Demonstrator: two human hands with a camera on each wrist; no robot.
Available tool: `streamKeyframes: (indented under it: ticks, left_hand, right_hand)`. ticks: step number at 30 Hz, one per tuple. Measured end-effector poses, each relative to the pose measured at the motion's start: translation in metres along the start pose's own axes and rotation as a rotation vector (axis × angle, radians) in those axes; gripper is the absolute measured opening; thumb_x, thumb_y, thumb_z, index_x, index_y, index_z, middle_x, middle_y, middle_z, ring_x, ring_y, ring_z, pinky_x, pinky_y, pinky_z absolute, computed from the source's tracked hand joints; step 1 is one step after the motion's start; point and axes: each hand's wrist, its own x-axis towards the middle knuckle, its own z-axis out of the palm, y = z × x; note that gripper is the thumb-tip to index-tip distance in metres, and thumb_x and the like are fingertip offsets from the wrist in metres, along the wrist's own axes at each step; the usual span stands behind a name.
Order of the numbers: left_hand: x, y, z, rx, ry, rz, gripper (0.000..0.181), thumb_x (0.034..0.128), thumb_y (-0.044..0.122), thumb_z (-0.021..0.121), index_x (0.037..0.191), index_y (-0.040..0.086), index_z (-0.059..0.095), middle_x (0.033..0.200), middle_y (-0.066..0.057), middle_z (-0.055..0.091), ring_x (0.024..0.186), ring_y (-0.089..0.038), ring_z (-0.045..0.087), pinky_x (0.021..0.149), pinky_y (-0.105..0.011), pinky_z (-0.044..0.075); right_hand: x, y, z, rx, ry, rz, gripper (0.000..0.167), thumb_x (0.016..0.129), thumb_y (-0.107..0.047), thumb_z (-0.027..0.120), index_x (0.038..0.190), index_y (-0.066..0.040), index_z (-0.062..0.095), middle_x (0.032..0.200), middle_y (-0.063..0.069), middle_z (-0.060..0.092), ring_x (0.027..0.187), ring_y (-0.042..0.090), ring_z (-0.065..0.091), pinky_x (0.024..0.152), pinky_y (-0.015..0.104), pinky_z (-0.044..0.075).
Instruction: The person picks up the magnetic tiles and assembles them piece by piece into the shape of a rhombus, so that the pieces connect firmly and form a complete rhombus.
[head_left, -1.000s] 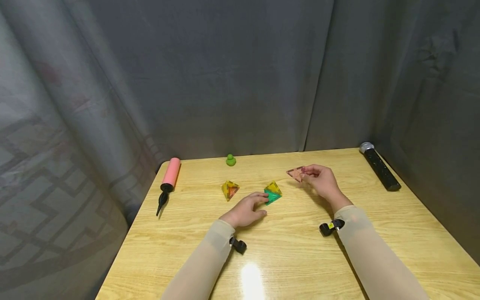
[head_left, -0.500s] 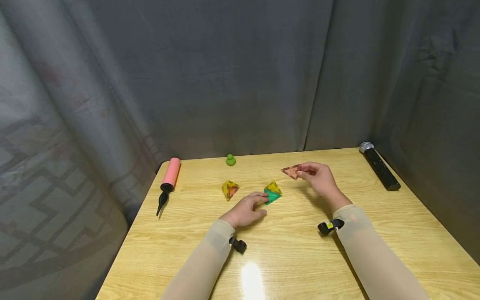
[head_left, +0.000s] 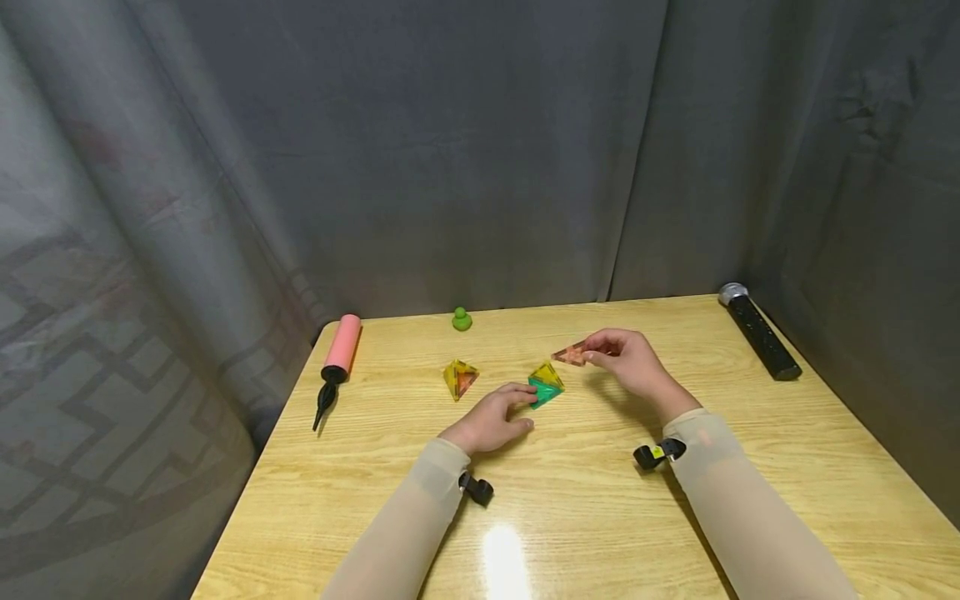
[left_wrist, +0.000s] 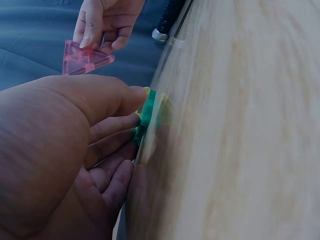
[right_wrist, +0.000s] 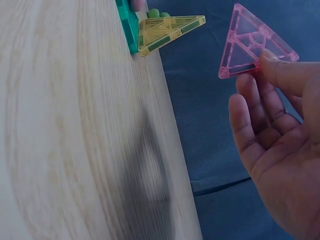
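My right hand (head_left: 626,364) pinches a pink translucent triangular magnetic tile (head_left: 570,354) between thumb and fingers, held above the table. In the right wrist view this tile (right_wrist: 252,42) shows its whole triangular frame, apart from the other tiles. A green triangular tile (head_left: 546,394) lies on the table with a yellow triangular tile (head_left: 547,374) standing up along its far edge. My left hand (head_left: 491,421) rests its fingertips on the green tile's left side, the thumb lying apart in the head view. In the left wrist view the fingers partly hide the green tile (left_wrist: 145,115).
A small yellow and orange tile pyramid (head_left: 460,381) stands left of the green tile. Farther back is a green toy duck (head_left: 461,320). A pink hand pump (head_left: 342,347) lies at the left edge, a black microphone (head_left: 761,335) at the right. Grey curtains (head_left: 450,167) surround the table.
My right hand has carried the pink tile leftward, then a little down toward the yellow tile. The left hand and the tiles under it have stayed in place.
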Motion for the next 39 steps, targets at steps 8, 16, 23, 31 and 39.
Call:
streamKeyframes:
  ticks: [8, 16, 23, 31, 39]
  left_hand:
    - [0.001, -0.003, 0.0, 0.017, -0.005, 0.005, 0.049, 0.1053, 0.024, 0.066, 0.151, 0.01, 0.056, 0.162, 0.004, 0.043, 0.151, -0.019, 0.036, 0.122, -0.039, 0.033]
    - [0.002, -0.002, 0.0, 0.013, 0.005, 0.01, 0.048, 0.1045, 0.02, 0.067, 0.15, 0.009, 0.057, 0.16, 0.003, 0.045, 0.15, -0.019, 0.038, 0.122, -0.039, 0.033]
    - [0.003, -0.002, 0.001, 0.031, 0.009, 0.01, 0.051, 0.1005, 0.014, 0.07, 0.15, 0.009, 0.058, 0.159, 0.003, 0.045, 0.15, -0.02, 0.038, 0.122, -0.04, 0.034]
    - [0.001, 0.001, 0.001, 0.01, 0.012, 0.002, 0.051, 0.1006, 0.014, 0.071, 0.15, 0.011, 0.058, 0.159, 0.001, 0.046, 0.149, -0.019, 0.039, 0.121, -0.04, 0.034]
    - [0.0, 0.002, 0.001, 0.011, 0.017, -0.001, 0.051, 0.1007, 0.013, 0.071, 0.15, 0.01, 0.058, 0.159, 0.002, 0.046, 0.149, -0.019, 0.039, 0.122, -0.04, 0.034]
  right_hand:
    - [-0.001, 0.002, 0.003, -0.031, -0.096, -0.001, 0.011, 0.098, -0.007, 0.074, 0.108, -0.008, 0.079, 0.109, 0.009, 0.074, 0.093, 0.024, 0.063, 0.075, 0.03, 0.054]
    - [-0.002, 0.004, 0.013, -0.047, -0.18, -0.022, 0.009, 0.097, -0.008, 0.075, 0.105, -0.01, 0.08, 0.105, 0.004, 0.076, 0.097, 0.024, 0.065, 0.084, 0.039, 0.051]
    - [-0.004, 0.007, 0.023, -0.023, -0.229, -0.028, 0.01, 0.098, -0.008, 0.075, 0.105, -0.011, 0.08, 0.106, 0.006, 0.075, 0.093, 0.027, 0.065, 0.078, 0.04, 0.055]
    - [-0.004, 0.01, 0.029, -0.022, -0.243, -0.032, 0.011, 0.097, -0.006, 0.075, 0.103, -0.012, 0.081, 0.105, 0.004, 0.076, 0.094, 0.024, 0.066, 0.079, 0.036, 0.055]
    - [-0.005, 0.011, 0.036, -0.038, -0.253, -0.037, 0.012, 0.095, -0.006, 0.077, 0.101, -0.015, 0.081, 0.102, 0.001, 0.076, 0.092, 0.023, 0.066, 0.08, 0.039, 0.055]
